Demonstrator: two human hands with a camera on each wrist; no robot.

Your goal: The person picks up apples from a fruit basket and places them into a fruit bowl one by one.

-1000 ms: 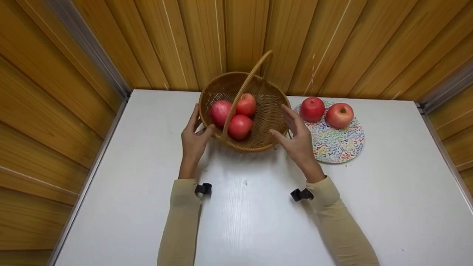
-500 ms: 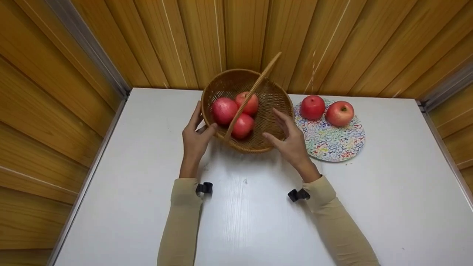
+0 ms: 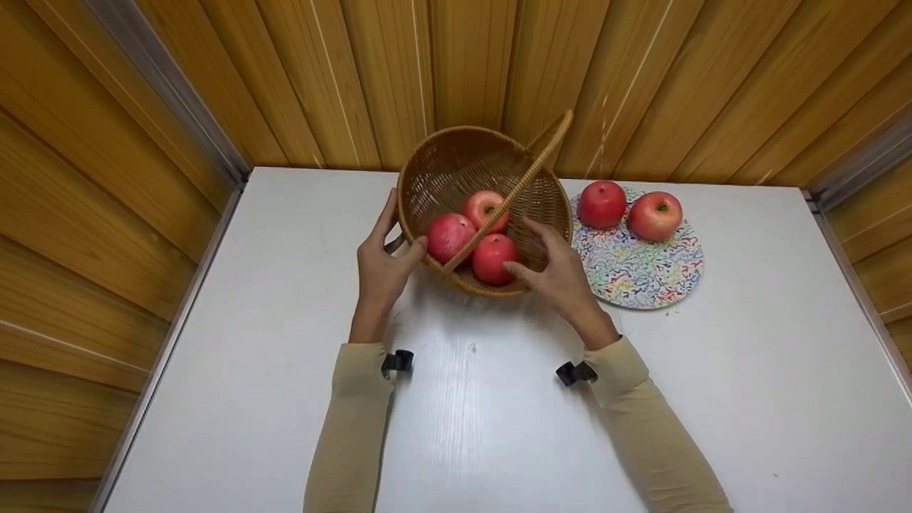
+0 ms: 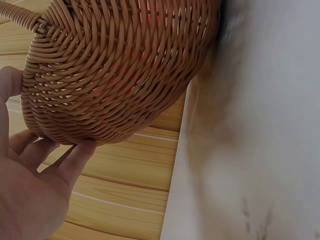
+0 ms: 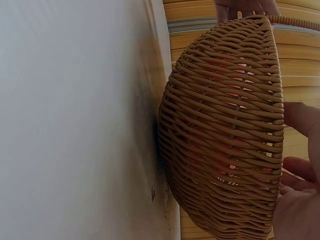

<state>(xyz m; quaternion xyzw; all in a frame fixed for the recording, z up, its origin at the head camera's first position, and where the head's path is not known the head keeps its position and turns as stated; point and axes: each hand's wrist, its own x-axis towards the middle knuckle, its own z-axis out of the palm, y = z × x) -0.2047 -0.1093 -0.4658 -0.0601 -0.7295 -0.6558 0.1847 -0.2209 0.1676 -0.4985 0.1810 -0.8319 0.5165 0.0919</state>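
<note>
Wicker, the basket [image 3: 449, 160] is pinched at its rim by the left grip [image 3: 385, 267]; the right grip [image 3: 564, 276] is spread beside the near apple [image 3: 494, 261]. At the surface's [image 3: 463, 442] far edge, the basket has tipped further, shifting its three apples [image 3: 449, 237] nearward, seemingly easier to reach.

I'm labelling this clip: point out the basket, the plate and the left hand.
Basket [image 3: 456, 162], head view: inner back wall.
Plate [image 3: 641, 273], head view: bare patterned surface.
Left hand [image 3: 383, 272], head view: back of the hand.
</note>
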